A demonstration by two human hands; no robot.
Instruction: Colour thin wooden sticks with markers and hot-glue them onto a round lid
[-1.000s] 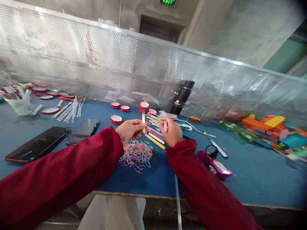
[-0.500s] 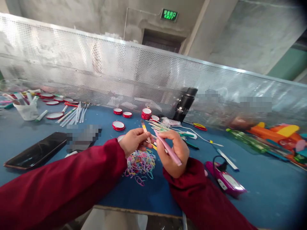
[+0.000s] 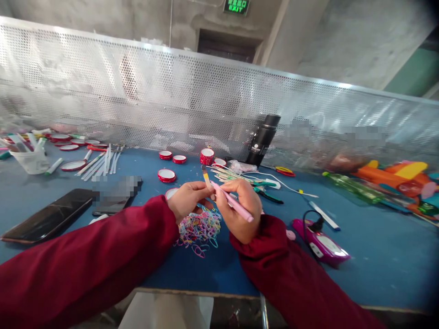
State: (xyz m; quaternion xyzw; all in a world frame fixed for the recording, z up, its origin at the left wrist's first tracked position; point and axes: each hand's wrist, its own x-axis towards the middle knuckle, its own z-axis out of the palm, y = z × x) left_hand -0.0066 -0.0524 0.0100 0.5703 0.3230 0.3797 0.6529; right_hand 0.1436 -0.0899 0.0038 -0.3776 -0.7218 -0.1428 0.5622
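My left hand (image 3: 188,200) pinches a narrow flat stick (image 3: 206,175) between thumb and fingers. The upper end of this stick is dark, with a yellow-orange band below it. A pink marker pen (image 3: 239,209) is gripped in my right hand (image 3: 244,218), its tip at the stick's lower part; whether they touch is hard to see. Both hands are close together above a heap of small coloured rubber bands (image 3: 200,230) on the blue table (image 3: 212,274). My left fingers partly cover the stick's lower end.
Red-rimmed round lids (image 3: 167,175) and a black bottle (image 3: 263,140) stand behind my hands. Pliers (image 3: 269,194) lie near loose sticks. Left are phones (image 3: 48,214) and a cup of pens (image 3: 32,162); right, a purple device (image 3: 322,244) and green plastic bottle (image 3: 353,188).
My right hand has moved left, bringing the marker pen's tip to the stick. My left hand still pinches the stick. The view has tilted slightly downward.
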